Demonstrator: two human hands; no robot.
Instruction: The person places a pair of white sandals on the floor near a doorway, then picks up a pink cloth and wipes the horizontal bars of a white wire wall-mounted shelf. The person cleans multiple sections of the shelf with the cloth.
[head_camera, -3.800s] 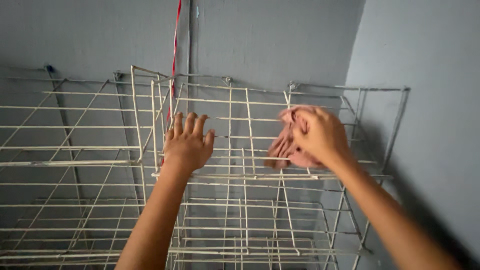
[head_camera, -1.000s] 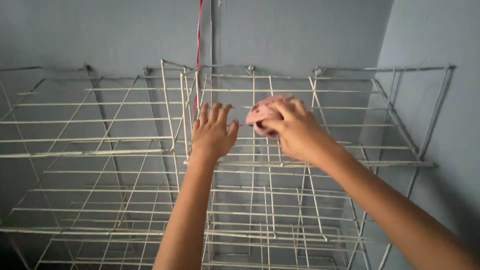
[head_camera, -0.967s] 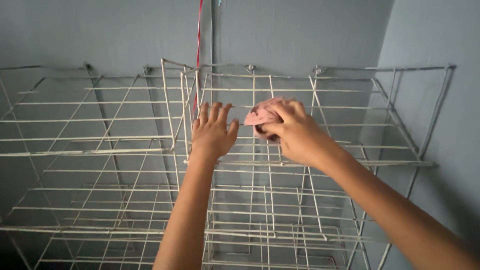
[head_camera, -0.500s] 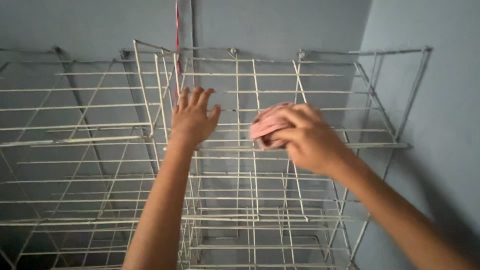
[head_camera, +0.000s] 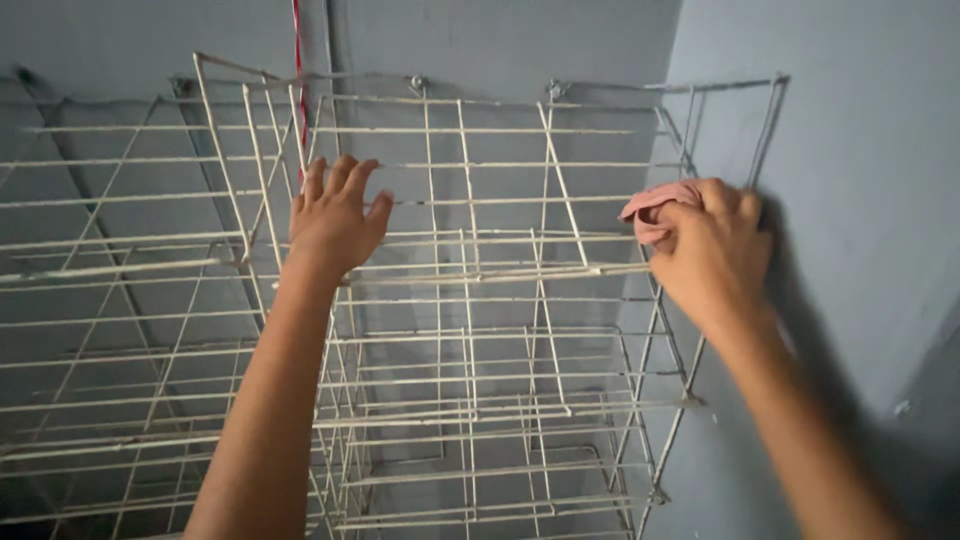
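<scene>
**Two hands on a wall-mounted wire rack**

Two bare hands reach up to a white-painted wire rack of several tiers (head_camera: 470, 270), fixed against a blue-grey wall (head_camera: 520, 40). At about ten o'clock from the frame's centre a thin red-and-white cord (head_camera: 297, 70) hangs down the wall behind the rack's upright divider. Just below it sits the left hand (head_camera: 333, 222) — fingers spread and lightly curled, palm pressed flat on the wires of the upper shelf, gripping nothing. At about two o'clock the right hand (head_camera: 708, 252) is closed around a crumpled pink cloth (head_camera: 655, 207); only a fold of the fabric shows above the thumb and forefinger. That cloth sits at the right end of the upper shelf, touching the front wire near the corner post — close beside the side wall (head_camera: 860, 200). Lower tiers of the rack run beneath both forearms.
</scene>
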